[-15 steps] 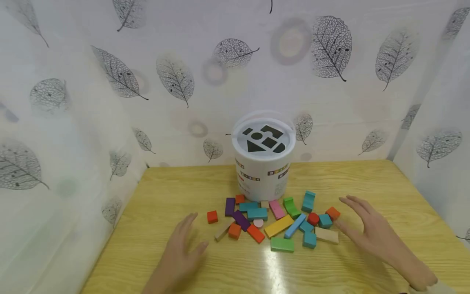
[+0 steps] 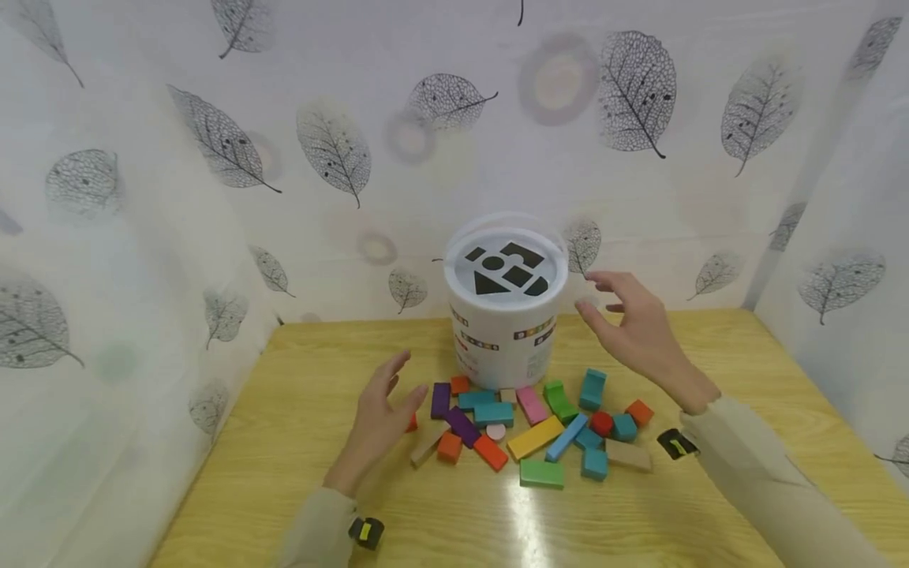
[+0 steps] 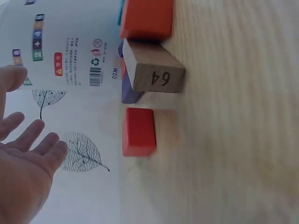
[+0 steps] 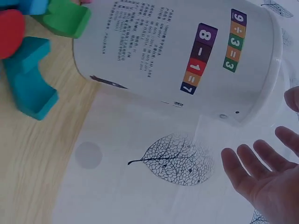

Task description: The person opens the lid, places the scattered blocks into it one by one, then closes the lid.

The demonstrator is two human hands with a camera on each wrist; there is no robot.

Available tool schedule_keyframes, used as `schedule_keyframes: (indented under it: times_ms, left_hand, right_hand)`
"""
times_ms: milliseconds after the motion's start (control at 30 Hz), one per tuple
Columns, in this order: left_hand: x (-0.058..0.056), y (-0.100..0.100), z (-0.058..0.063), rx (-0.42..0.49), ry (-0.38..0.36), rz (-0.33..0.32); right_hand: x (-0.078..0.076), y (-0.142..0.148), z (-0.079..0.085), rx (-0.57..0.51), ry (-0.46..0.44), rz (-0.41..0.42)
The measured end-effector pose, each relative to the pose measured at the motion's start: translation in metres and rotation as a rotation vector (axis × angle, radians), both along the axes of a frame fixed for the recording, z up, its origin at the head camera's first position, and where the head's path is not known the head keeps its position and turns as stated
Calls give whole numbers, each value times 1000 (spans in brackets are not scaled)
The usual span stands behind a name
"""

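A white bucket (image 2: 503, 339) stands upright at the back of the table, its lid (image 2: 461, 280) cut with several shaped holes. My right hand (image 2: 635, 327) is raised just right of the lid, fingers spread and holding nothing. Over the left side of the blocks my left hand (image 2: 379, 414) hovers with relaxed fingers, also holding nothing; it partly hides a red cube (image 3: 139, 131). In the left wrist view, a wooden block (image 3: 161, 77) marked 64 lies near that cube. A teal arch block (image 4: 30, 79) shows beside the bucket in the right wrist view.
Several coloured blocks lie spread in front of the bucket, among them a yellow block (image 2: 534, 438), a light green block (image 2: 542, 473) and an orange cube (image 2: 640, 412). Leaf-printed cloth (image 2: 319, 252) hangs behind and on both sides of the wooden table (image 2: 440, 525).
My right hand has risen from beside the right-hand blocks to the bucket's lid. My left hand has moved forward and slightly right, now covering part of the red cube. The blocks stay put.
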State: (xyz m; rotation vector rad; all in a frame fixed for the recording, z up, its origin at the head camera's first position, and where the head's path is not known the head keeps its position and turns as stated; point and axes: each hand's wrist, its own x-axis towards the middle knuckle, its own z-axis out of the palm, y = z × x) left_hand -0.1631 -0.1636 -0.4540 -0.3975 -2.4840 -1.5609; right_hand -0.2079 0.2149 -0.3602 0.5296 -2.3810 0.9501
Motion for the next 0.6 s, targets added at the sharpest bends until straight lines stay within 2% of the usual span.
schedule_keyframes:
  times_ms: [100,267,433,600]
  left_hand:
    - [-14,11,2,-31,21,-4]
    - [-34,28,8,-13,-10,-28]
    - [-48,43,14,12,-103,-52]
    - [-55,58,17,1,-225,-68]
  right_hand:
    - [-21,-16,12,-35,3,17]
    - [-47,-35,29,-76,11,29]
    - [-65,-46,43,-76,33,26]
    - [-80,-55,53,-7,25,54]
